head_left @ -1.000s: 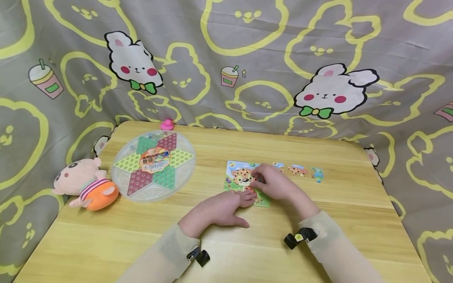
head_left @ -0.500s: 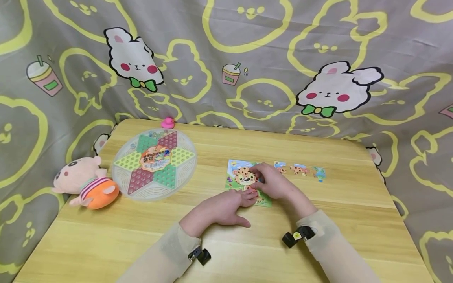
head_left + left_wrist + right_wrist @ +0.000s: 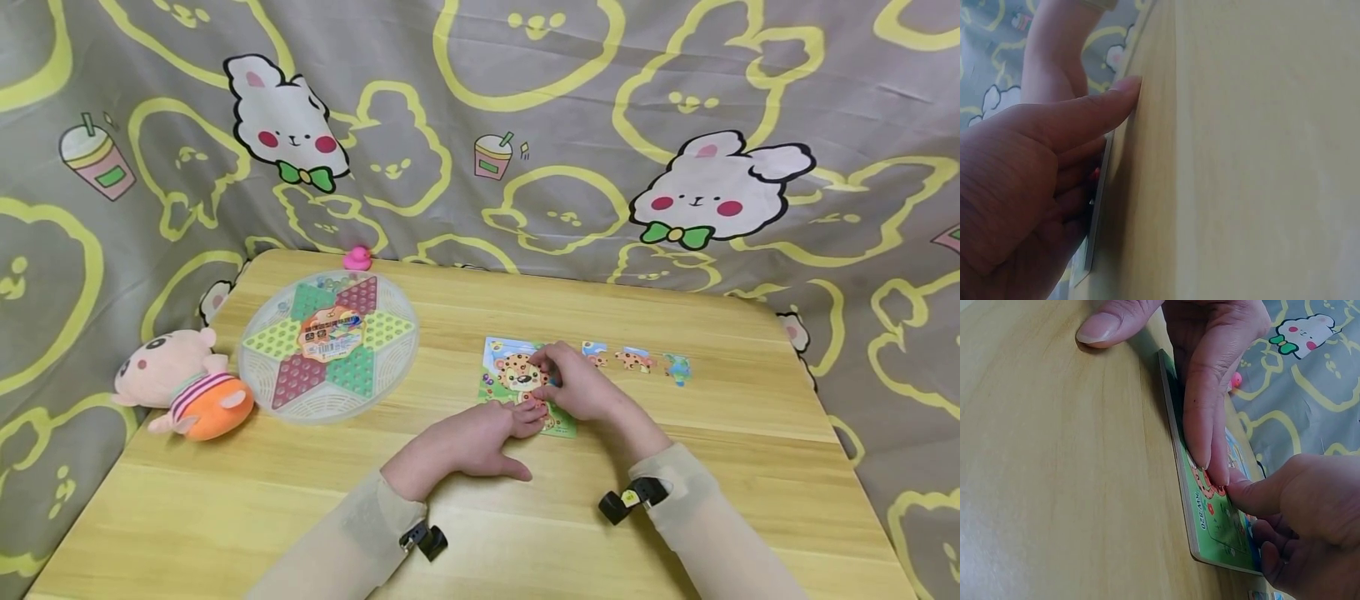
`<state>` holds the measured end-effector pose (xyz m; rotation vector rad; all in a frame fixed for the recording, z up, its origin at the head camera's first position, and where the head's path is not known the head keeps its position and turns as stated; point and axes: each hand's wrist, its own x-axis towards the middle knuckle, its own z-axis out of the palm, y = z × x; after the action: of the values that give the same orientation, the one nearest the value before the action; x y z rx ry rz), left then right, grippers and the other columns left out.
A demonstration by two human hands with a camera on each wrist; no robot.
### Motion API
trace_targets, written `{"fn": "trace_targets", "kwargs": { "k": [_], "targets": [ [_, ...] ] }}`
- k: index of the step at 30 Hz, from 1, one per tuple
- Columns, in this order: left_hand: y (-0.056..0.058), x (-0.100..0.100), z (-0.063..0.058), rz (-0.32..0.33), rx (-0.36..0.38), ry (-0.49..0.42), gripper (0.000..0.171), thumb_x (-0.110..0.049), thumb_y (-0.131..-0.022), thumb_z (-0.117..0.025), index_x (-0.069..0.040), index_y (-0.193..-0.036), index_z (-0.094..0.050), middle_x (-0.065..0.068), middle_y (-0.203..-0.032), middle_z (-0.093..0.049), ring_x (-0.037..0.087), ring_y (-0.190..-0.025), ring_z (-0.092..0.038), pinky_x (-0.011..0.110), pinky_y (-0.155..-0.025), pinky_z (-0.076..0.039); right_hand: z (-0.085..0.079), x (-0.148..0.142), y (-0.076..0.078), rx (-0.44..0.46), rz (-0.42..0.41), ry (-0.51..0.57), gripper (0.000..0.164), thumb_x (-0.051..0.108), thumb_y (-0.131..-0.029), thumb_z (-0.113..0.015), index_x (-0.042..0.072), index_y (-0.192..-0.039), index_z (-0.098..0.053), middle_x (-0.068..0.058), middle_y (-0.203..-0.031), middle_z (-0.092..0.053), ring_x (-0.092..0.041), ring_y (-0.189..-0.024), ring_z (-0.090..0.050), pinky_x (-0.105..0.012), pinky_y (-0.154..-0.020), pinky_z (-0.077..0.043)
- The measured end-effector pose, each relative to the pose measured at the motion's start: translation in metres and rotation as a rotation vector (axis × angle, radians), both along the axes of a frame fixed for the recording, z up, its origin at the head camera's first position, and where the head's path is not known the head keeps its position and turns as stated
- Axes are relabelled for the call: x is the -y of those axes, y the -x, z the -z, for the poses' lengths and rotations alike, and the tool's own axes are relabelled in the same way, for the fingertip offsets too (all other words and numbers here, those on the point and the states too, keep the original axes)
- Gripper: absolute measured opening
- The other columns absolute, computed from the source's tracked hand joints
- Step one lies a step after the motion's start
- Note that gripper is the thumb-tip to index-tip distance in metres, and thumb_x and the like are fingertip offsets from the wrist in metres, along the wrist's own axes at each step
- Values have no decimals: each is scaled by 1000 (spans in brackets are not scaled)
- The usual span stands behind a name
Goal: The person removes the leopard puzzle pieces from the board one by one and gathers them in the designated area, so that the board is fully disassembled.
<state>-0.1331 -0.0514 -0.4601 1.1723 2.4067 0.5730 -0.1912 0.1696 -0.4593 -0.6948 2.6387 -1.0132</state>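
A small leopard-picture jigsaw puzzle [image 3: 489, 397] with a green and blue background lies on the table. My left hand [image 3: 480, 437] rests straight fingertips on its lower part, with the thumb stretched out above the wood. From the other side my right hand [image 3: 579, 385] arches over the puzzle's right part, index finger and thumb on its face. In the right wrist view the right thumb [image 3: 1257, 495] meets the puzzle board [image 3: 1205, 528] right beside the left fingertips [image 3: 1216, 474], and the other right fingers curl at its edge. What lies between right thumb and index finger is hidden.
Loose puzzle pieces [image 3: 636, 360] lie in a row right of the puzzle. Further left are a round Chinese checkers board [image 3: 351, 377] with marbles, a plush toy [image 3: 213, 408] and a pink rubber duck [image 3: 357, 258]. A patterned curtain [image 3: 555, 117] surrounds the wooden table [image 3: 420, 542].
The head view has shifted slightly. Both hands stay at the puzzle in almost the same pose, and the other things keep their places.
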Motion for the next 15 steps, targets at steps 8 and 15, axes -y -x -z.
{"fn": "trace_targets", "kwargs": {
  "k": [8, 15],
  "targets": [
    [0, -1, -2, 0, -11, 6, 77, -44, -96, -79, -10, -158, -48, -2, -169, -32, 14, -157, -24, 31, -126, -21, -1, -1, -1, 6, -4, 43, 43, 4, -91, -83, -1, -130, -65, -10, -111, -64, -23, -88, -57, -37, -79, -50],
    [-1, -1, -1, 1, -11, 14, 78, -44, -96, -78, -11, -159, -47, -1, -170, -31, 15, -157, -23, 32, -126, -22, 4, -3, -2, 4, 3, 62, 49, 4, -92, -82, -4, -136, -62, -9, -110, -61, -23, -89, -56, -36, -78, -50]
  ]
}}
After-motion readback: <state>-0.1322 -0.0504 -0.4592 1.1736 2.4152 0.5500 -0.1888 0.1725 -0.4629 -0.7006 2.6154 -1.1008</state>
